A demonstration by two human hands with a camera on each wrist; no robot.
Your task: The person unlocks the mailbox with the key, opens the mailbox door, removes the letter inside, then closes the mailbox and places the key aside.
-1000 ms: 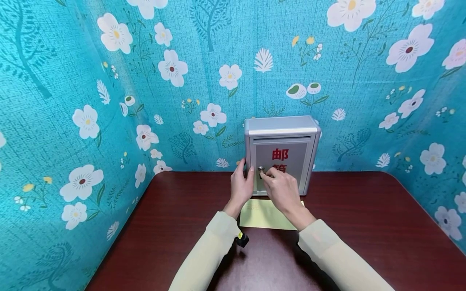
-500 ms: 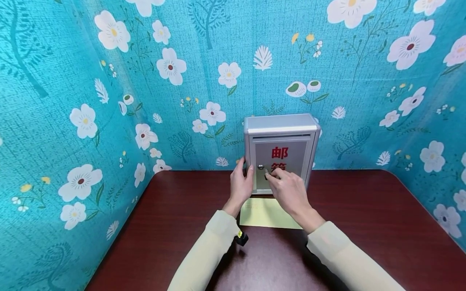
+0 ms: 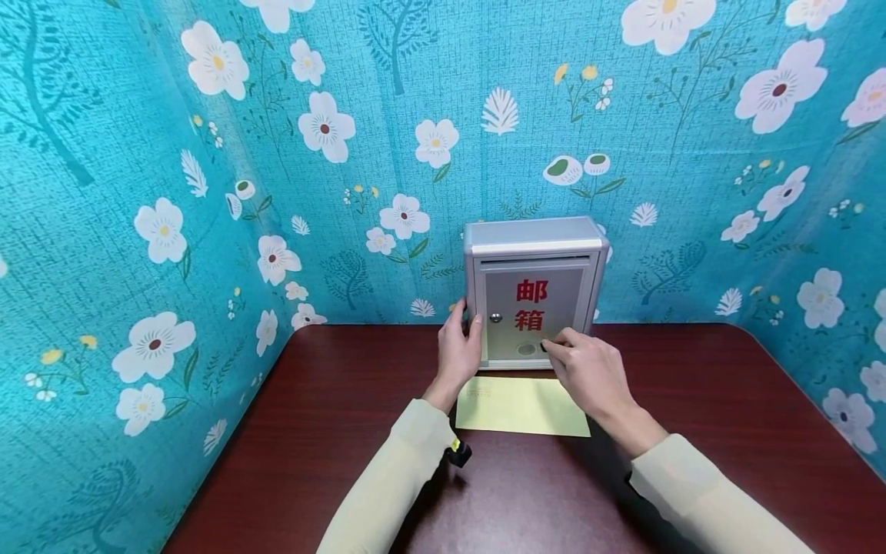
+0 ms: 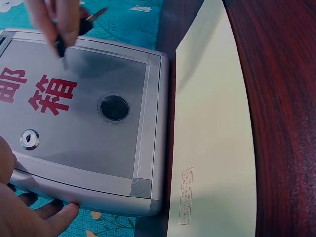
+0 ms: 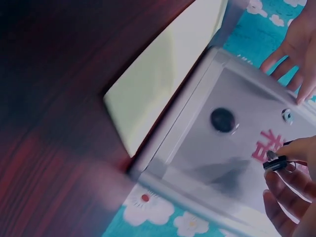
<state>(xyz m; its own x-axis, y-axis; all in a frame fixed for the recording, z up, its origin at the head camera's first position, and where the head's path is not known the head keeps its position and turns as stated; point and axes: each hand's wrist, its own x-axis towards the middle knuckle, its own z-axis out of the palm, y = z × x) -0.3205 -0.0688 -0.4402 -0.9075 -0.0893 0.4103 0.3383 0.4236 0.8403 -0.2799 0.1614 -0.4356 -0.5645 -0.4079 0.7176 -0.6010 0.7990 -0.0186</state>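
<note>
A silver metal mailbox (image 3: 567, 296) with red characters stands upright at the back of the table. My left hand (image 3: 458, 354) rests against its left side, fingers along the side wall and thumb by the front edge. The round lock (image 4: 29, 139) on the door shows an unoccupied keyhole. My right hand (image 3: 597, 373) pinches small black-headed keys (image 5: 276, 163) on a ring, in front of the lower right of the door. One key's blade sticks out past the fingers in the left wrist view. A round dark window (image 4: 114, 107) sits low in the door.
A pale yellow envelope (image 3: 515, 406) lies flat on the dark red table (image 3: 332, 431), just in front of the mailbox. Blue flowered cloth (image 3: 388, 254) hangs behind and at both sides. A small black device (image 3: 460, 455) hangs under the left wrist.
My right hand has drawn the key out of the lock and moved right and slightly down with it, uncovering the lower red character. The left hand has stayed on the mailbox.
</note>
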